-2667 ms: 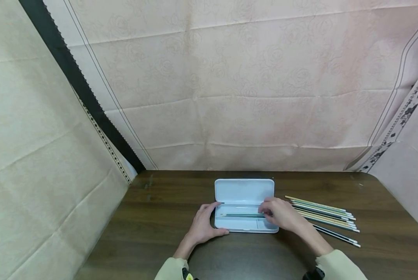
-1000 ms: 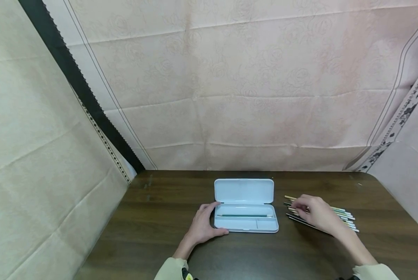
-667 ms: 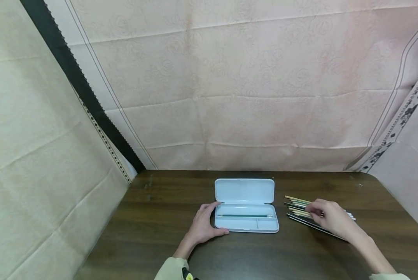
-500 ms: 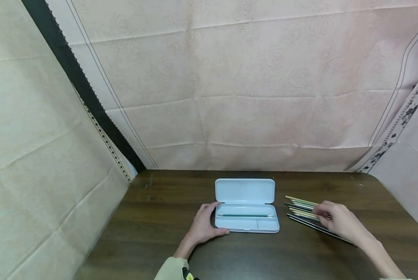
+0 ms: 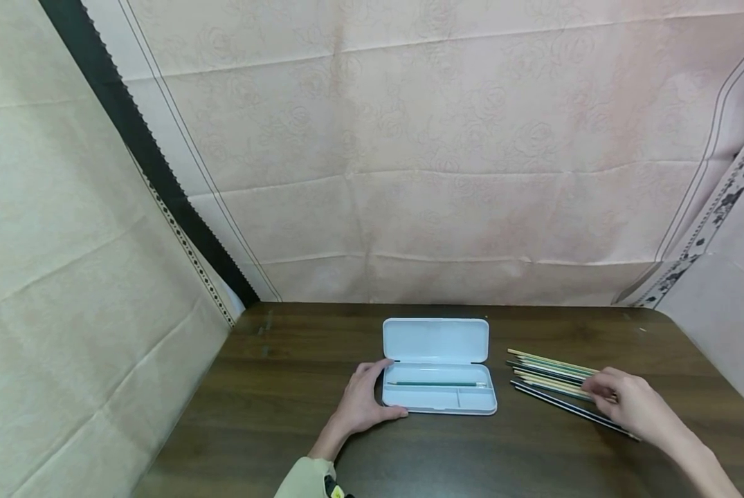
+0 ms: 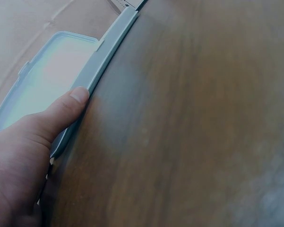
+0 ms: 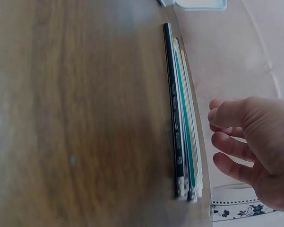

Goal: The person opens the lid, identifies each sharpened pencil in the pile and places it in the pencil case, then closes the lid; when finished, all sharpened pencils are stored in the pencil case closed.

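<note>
A light blue pencil case lies with its lid raised, and one green pencil rests in its long slot. My left hand grips the case's left end; in the left wrist view the thumb presses along the front edge. To the right of the case lies a loose bundle of pencils in green, black and yellowish tones. Over the bundle's right end is my right hand, covering most of the eraser ends. The right wrist view shows its fingers loosely bent, apart from the pencils, holding nothing.
Everything sits on a dark brown wooden table. Pale patterned cloth hangs behind it, with more cloth on the left and right sides.
My right hand left the green pencil in the case, moved right to the pencil bundle, then slid along it toward the eraser ends. The left hand stayed on the case.
</note>
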`<state>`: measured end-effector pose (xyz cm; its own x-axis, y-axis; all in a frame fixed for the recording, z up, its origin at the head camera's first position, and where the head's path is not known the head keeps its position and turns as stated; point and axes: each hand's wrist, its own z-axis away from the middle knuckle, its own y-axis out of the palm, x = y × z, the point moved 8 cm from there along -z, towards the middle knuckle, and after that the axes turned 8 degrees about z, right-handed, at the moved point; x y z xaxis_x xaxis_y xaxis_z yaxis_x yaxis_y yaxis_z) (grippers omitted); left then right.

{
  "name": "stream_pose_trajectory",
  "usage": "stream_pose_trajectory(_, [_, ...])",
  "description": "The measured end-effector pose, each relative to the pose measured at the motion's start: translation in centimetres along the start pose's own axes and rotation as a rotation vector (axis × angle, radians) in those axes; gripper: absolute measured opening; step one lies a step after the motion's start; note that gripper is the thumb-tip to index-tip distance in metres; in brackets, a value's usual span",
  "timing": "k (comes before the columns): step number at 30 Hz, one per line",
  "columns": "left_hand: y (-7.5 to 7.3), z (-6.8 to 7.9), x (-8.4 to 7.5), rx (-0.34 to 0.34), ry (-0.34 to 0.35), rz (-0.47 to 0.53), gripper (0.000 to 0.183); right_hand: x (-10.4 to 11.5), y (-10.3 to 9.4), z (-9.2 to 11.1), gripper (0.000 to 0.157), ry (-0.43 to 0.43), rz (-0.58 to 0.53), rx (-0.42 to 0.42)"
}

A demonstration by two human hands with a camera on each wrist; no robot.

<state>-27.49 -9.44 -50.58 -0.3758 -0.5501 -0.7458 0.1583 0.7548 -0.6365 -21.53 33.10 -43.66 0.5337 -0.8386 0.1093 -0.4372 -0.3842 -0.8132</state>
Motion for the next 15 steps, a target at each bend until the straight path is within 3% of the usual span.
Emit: stream_pose_trajectory(15, [0.0,0.0,0.0,0.007,-0.017,0.009,0.091,-1.6,0.0,1.4,0.036,0.075,0.065,0.056])
